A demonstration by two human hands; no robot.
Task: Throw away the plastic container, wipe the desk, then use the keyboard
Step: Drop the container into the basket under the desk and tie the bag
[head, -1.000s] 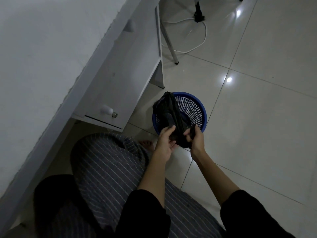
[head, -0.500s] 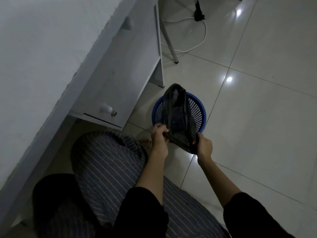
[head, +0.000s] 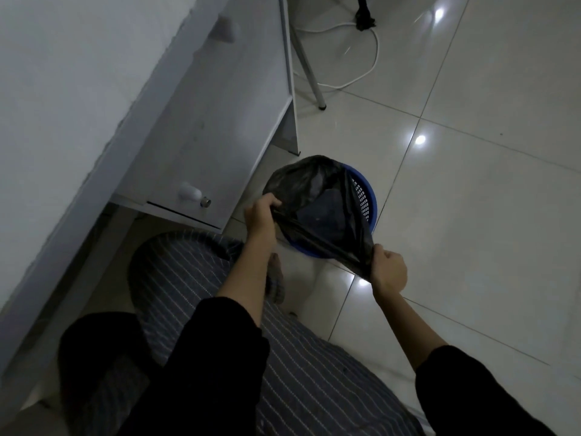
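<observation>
Both hands hold a black plastic bag (head: 301,190) stretched open over the blue mesh bin (head: 366,199) on the tiled floor (head: 471,215). Left hand (head: 262,212) grips the bag's rim on the desk side, fingers curled round the plastic. Right hand (head: 388,270) is fisted on the near rim, pulled toward the person. Bag mouth is taut between them and covers most of the bin; only the bin's right edge shows. Something dark sits inside the bag; can't tell if it's the plastic container. White desk (head: 47,105) is at left, its drawer unit (head: 213,127) just beside the bin.
</observation>
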